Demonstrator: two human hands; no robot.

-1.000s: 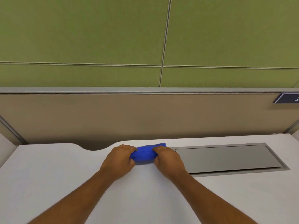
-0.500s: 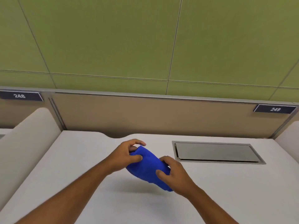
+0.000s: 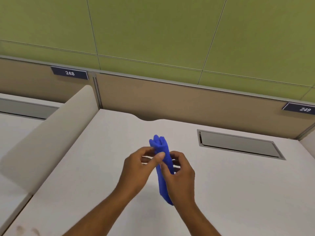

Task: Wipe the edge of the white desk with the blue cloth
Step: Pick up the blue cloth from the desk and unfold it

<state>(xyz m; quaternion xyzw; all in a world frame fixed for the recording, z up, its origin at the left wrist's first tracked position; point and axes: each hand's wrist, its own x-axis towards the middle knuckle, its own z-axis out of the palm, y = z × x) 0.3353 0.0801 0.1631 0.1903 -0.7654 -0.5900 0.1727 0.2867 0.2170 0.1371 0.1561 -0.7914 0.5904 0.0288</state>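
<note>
The blue cloth (image 3: 161, 169) is bunched into a narrow upright roll, held above the middle of the white desk (image 3: 95, 167). My left hand (image 3: 138, 169) pinches its upper part with thumb and fingers. My right hand (image 3: 180, 172) grips it from the right, a little lower. The cloth's top sticks up past my fingers and its tail hangs down between my wrists. The desk's back edge (image 3: 119, 111) runs along the tan partition, with a curved notch in it.
A grey recessed cable flap (image 3: 238, 144) is set into the desk at the right. A rounded beige divider (image 3: 51, 133) stands along the desk's left side. The tan partition (image 3: 187, 103) carries number plates 248 (image 3: 69, 73) and 249 (image 3: 303, 109).
Both hands lifted the cloth off the desk's back edge and drew it toward me, turning it from a flat roll into an upright bunch. The view pulled back and swung left.
</note>
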